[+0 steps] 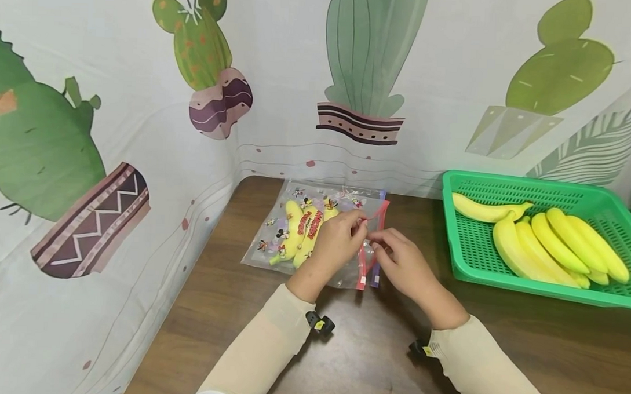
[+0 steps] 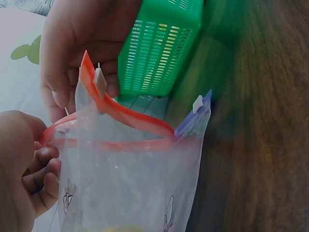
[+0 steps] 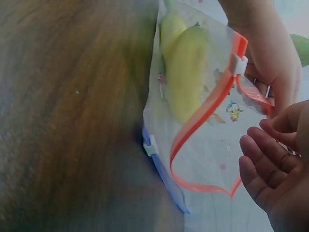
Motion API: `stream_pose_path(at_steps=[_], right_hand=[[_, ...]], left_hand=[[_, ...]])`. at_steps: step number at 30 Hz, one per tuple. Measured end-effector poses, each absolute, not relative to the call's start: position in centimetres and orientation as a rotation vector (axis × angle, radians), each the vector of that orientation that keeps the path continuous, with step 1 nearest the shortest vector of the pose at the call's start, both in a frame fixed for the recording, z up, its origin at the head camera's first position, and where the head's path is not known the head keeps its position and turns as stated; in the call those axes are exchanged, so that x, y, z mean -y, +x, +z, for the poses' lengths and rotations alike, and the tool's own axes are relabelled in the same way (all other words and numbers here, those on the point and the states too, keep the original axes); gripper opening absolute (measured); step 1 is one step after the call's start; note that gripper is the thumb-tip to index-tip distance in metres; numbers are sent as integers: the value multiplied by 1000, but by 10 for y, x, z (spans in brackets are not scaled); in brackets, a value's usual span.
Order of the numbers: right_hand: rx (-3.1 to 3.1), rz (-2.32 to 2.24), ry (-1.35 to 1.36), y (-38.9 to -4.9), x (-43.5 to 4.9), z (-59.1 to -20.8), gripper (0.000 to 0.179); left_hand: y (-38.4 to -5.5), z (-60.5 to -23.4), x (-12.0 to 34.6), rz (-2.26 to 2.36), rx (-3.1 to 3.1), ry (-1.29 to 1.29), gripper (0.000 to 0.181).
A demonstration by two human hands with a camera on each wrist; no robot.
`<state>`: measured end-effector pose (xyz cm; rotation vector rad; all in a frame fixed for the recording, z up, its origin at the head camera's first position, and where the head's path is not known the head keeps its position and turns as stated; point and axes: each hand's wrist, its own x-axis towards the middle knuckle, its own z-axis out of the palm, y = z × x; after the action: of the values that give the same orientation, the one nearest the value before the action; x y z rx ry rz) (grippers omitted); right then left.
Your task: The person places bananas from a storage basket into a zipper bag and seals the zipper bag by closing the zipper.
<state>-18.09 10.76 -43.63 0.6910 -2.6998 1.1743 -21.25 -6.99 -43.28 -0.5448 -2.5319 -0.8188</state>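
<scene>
Clear printed zip bags, one with a red zip [image 1: 364, 268] and one with a blue-purple zip [image 1: 376, 278], lie overlapped on the table. Yellow bananas [image 1: 293, 234] show through the plastic; which bag holds them I cannot tell. My left hand [image 1: 340, 238] pinches one lip of the red zip edge. Beside it, my right hand [image 1: 404, 264] has loosely bent fingers at the bag's mouth, with no plain grip on the edge. The red lips stand apart in the left wrist view, with a white slider [image 2: 100, 83] at one end.
To the right, a green plastic basket [image 1: 451, 248] holds several yellow bananas [image 1: 569, 240]. The brown wooden table [image 1: 351, 360] extends toward me. A white cloth with cactus prints [image 1: 283, 74] hangs behind and on the left.
</scene>
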Motion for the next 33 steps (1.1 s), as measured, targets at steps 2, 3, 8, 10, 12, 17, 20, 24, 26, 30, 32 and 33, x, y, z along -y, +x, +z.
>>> stream_pose_path(at_steps=[2,3,8,10,12,17,20,24,26,30,32,33], right_hand=[[2679,1170,699,-180,-109,-435,25],[2672,1165,701,-180,-110,-434,25],[2639,1136,688,-178,-116,-428,24],[2618,1129,680,-177,-118,-426,23],[2589,1126,676,-177,-121,-424,22],[2515,1105,678,-178,-127,-423,20],[2485,1083,671,-179,-131,-421,20],[2449,1075,663,-180,-136,-418,20],[2424,1076,667,-181,-138,-417,21],[2365,1087,666,-183,-143,-415,22],[2351,1087,656,-184,-147,-414,22],[2348,1089,648,-184,-148,-414,23]], left_hand=[[-212,-433,70,-820,2529,-548,16],[-213,-433,70,-821,2525,-550,16],[-213,-435,70,-821,2517,-559,16],[-213,-434,70,-828,2522,-560,17],[-213,-434,70,-835,2529,-561,18],[-213,-433,70,-846,2544,-556,17],[-213,-433,70,-838,2548,-548,17],[-213,-433,70,-827,2550,-540,16],[-213,-433,70,-830,2552,-539,16],[-213,-433,70,-833,2552,-540,16],[-212,-433,70,-833,2550,-542,16],[-212,-433,70,-831,2549,-542,16]])
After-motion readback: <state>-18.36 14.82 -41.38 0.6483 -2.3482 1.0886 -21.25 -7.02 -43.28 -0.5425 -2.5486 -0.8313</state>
